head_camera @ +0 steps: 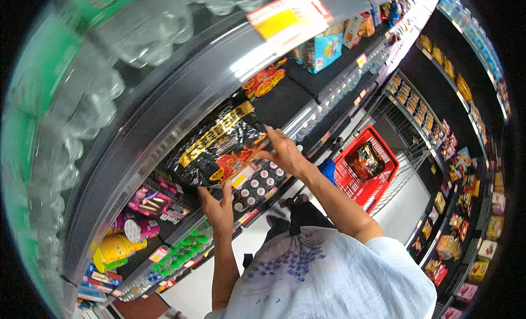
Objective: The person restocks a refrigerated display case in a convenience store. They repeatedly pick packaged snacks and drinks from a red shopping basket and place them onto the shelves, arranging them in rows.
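Observation:
A glossy black plastic food pack (pixel 222 148) with a gold band and a red-orange picture lies at the front of a dark shelf (pixel 298 99). My left hand (pixel 218 206) grips its near left corner, thumb and fingers apart around the edge. At the other end, my right hand (pixel 285 150) pinches the pack's right side between thumb and fingers. More black packaging is partly visible behind it. Pink-and-black snack boxes (pixel 158 202) sit on the shelf to the left, and a red-orange packet (pixel 265 80) stands behind to the right.
Below are bottles with white caps (pixel 259 183) and bottles with green caps (pixel 187 253). Overhead, a shelf edge (pixel 193 68) carries a price card (pixel 289 17) bearing writing. To the right, a red basket (pixel 388 154) holds a similar black pack (pixel 367 160), beside a metal wire frame (pixel 404 167).

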Available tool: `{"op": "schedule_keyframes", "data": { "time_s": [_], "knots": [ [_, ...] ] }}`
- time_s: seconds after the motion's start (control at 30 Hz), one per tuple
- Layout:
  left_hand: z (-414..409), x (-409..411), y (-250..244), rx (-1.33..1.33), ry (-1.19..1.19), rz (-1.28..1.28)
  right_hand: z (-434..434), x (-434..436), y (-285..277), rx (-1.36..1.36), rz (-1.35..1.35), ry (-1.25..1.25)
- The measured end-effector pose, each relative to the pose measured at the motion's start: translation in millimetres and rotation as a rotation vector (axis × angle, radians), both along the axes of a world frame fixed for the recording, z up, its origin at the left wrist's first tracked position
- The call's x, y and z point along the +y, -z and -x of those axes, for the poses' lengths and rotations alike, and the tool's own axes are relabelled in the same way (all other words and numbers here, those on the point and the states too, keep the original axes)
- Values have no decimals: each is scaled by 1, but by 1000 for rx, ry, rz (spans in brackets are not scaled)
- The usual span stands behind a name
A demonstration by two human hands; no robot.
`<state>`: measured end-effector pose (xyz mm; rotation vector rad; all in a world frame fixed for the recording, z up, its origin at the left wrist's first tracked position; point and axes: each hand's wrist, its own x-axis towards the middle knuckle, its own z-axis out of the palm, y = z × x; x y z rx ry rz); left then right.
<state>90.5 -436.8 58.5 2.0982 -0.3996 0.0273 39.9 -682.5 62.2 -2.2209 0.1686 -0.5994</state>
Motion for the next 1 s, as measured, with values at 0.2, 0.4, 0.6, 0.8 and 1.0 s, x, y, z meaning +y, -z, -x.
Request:
{"op": "schedule_keyframes", "data": {
  "time_s": [0.2, 0.4, 0.6, 0.8, 1.0],
  "knots": [
    [1, -1, 1, -27, 33, -21, 0, -3, 8, -44, -50, -21],
    [22, 5, -4, -149, -64, -97, 18, -9, 15, -132, -52, 20],
    [74, 11, -4, -144, -21, -191, 86, -39, 28, -87, -255, 123],
    [86, -82, -10, -162, 448, -239, 169, -78, 107, 51, -279, 391],
    [74, -181, -14, -206, 683, -318, 261, -103, 177, 335, -384, 625]
  ]
}}
